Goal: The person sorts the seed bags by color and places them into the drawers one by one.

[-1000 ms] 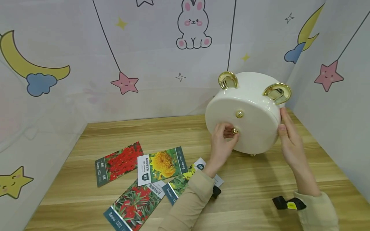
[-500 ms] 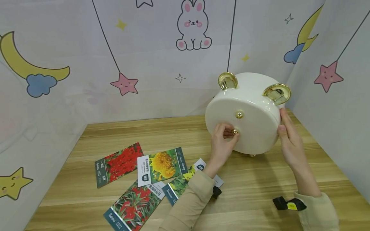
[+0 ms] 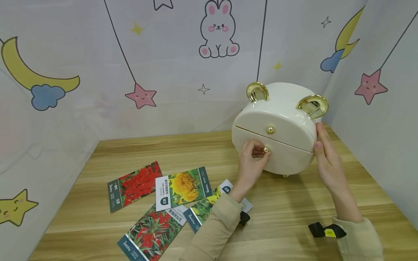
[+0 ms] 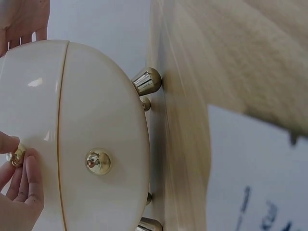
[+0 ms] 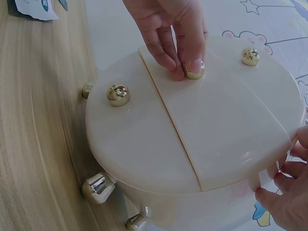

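Observation:
A glossy white bear-shaped drawer box (image 3: 287,159) with gold ears stands at the right of the table. My left hand (image 3: 249,168) pinches its round gold middle knob (image 3: 266,149) between thumb and fingers. A thin dark gap runs across the front between that knob and the upper gold knob (image 3: 270,129). Below the gripped knob sits a lower gold knob (image 5: 118,95), seen in the wrist views and covered by my left hand in the head view. My right hand (image 3: 330,163) rests against the box's right side, fingers extended, thumb at the front edge.
Several flower seed packets lie on the wood-grain table (image 3: 287,224) to the left, among them a yellow-flower packet (image 3: 186,185) and a red-flower packet (image 3: 138,185). My left sleeve (image 3: 215,224) overlaps another packet. Printed walls (image 3: 176,108) enclose the back and sides.
A dark gap has appeared across the box front above the gripped knob, where the front looked unbroken before. The knob has come slightly forward with my left hand. My right hand stays put.

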Tool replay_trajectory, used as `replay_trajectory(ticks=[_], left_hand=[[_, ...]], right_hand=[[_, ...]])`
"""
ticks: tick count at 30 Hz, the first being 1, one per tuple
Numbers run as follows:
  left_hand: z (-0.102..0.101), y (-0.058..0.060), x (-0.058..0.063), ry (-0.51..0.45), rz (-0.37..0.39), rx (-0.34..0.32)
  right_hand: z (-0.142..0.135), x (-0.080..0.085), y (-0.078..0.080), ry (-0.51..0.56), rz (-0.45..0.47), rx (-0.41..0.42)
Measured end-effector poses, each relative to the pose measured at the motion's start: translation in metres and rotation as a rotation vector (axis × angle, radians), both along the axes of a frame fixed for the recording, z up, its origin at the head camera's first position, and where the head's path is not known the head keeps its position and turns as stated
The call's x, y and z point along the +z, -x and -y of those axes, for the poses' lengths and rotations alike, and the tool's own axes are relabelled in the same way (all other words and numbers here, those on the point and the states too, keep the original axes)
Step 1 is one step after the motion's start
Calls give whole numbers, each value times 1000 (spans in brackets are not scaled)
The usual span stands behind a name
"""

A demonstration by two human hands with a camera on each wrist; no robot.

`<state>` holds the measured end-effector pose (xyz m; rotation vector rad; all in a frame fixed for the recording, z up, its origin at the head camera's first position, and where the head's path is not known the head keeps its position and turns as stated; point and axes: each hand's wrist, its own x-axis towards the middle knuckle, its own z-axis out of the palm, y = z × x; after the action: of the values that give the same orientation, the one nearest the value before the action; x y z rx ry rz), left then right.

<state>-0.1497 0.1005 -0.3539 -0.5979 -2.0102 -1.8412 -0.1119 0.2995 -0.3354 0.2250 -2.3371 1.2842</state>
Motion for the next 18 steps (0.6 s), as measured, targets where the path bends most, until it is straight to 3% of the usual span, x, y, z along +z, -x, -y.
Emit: replay_trajectory(ticks=[7, 9, 12, 18], left_hand=[[-6, 16, -25, 28, 21, 5], [-5, 17, -26, 37, 25, 4], [-3, 15, -24, 28, 32, -13], [5, 0, -4, 36, 21, -28]], right_hand=[[0, -1, 1, -12, -3, -13], [0, 0, 1, -11, -1, -12], [3, 4, -2, -3, 0, 2], [6, 7, -5, 2, 10, 10]])
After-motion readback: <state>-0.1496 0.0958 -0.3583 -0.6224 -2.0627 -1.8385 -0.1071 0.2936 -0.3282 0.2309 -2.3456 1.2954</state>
